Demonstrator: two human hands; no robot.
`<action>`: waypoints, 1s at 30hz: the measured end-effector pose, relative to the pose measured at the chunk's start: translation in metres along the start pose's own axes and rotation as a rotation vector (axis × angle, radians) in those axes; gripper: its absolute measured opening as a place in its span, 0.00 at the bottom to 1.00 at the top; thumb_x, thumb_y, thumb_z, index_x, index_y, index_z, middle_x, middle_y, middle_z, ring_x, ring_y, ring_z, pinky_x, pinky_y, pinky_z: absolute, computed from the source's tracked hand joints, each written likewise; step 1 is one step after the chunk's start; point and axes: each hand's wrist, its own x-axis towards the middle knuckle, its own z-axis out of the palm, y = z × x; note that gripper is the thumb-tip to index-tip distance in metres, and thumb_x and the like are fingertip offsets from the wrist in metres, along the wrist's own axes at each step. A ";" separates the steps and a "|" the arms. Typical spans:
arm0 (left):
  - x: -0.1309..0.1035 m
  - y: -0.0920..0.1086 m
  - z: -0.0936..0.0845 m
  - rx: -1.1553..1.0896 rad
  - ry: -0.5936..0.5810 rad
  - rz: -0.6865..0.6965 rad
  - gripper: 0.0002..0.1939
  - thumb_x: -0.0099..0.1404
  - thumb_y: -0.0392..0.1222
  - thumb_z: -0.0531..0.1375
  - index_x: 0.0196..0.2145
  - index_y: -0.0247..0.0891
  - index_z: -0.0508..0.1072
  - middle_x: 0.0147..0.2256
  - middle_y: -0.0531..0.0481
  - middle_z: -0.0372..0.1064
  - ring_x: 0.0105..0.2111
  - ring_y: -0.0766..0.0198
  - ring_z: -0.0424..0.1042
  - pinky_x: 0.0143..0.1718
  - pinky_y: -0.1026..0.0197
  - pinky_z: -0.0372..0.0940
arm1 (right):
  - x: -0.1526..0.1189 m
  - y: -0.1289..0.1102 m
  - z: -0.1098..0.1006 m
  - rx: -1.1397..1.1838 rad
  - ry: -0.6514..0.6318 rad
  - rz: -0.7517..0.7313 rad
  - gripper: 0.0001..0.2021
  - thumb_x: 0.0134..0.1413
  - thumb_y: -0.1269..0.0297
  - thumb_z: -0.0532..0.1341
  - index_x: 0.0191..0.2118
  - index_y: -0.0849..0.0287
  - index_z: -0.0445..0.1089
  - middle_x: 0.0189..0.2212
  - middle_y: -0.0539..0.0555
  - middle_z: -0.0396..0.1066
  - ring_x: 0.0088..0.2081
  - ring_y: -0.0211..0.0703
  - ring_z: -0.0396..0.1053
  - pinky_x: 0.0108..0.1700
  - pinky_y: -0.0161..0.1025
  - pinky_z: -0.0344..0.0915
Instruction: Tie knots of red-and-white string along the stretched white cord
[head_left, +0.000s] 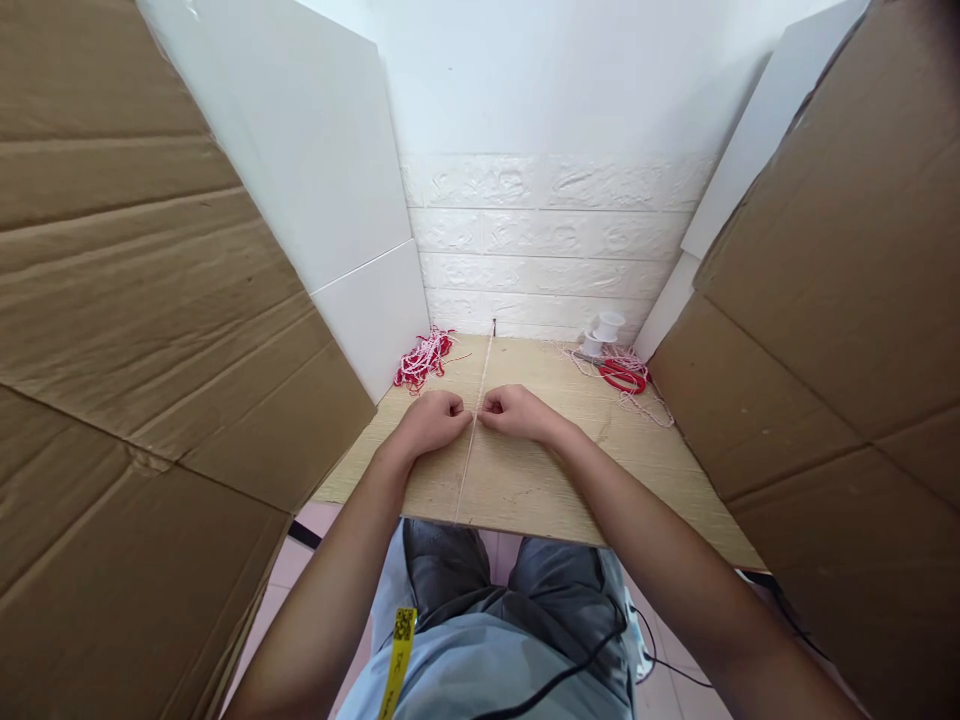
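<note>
A thin pale string (486, 362) runs taut from a small dark nail (494, 325) near the wall down to the table's front edge. My left hand (437, 421) is closed in a pinch just left of the string. From the other side, my right hand (516, 412) pinches at the same spot, thumb and forefinger pressed together. Both sets of fingertips meet at the string, almost touching each other. Any fine strand ends between the fingers are too small to make out. Both wrists rest low over the wooden tabletop (525, 480).
A tangle of red and pink-white yarn (424, 360) lies at the back left. Back right hold red-handled scissors (622, 376), white spools (606, 326) and loose pink yarn (646, 405). Cardboard panels (150, 300) flank both sides; a white brick-patterned wall (555, 240) closes the back.
</note>
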 end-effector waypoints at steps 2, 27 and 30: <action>0.000 0.000 0.000 0.005 0.007 0.004 0.13 0.58 0.45 0.55 0.19 0.39 0.62 0.21 0.53 0.64 0.24 0.64 0.61 0.27 0.60 0.50 | 0.000 0.000 0.001 0.000 0.010 0.006 0.06 0.53 0.66 0.61 0.29 0.62 0.71 0.25 0.50 0.69 0.27 0.35 0.62 0.30 0.32 0.53; -0.001 0.000 0.000 0.125 -0.056 -0.009 0.14 0.60 0.46 0.54 0.20 0.39 0.64 0.23 0.50 0.69 0.24 0.63 0.63 0.27 0.59 0.48 | -0.007 -0.022 -0.014 -0.081 0.423 -0.130 0.22 0.61 0.61 0.55 0.18 0.58 0.49 0.16 0.45 0.48 0.21 0.34 0.46 0.28 0.36 0.43; 0.000 -0.001 0.001 0.139 -0.059 -0.017 0.13 0.60 0.47 0.54 0.21 0.39 0.65 0.24 0.50 0.70 0.25 0.63 0.63 0.27 0.59 0.49 | -0.011 -0.030 -0.019 -0.055 0.481 -0.181 0.22 0.61 0.62 0.55 0.19 0.58 0.47 0.16 0.45 0.47 0.21 0.33 0.45 0.27 0.36 0.43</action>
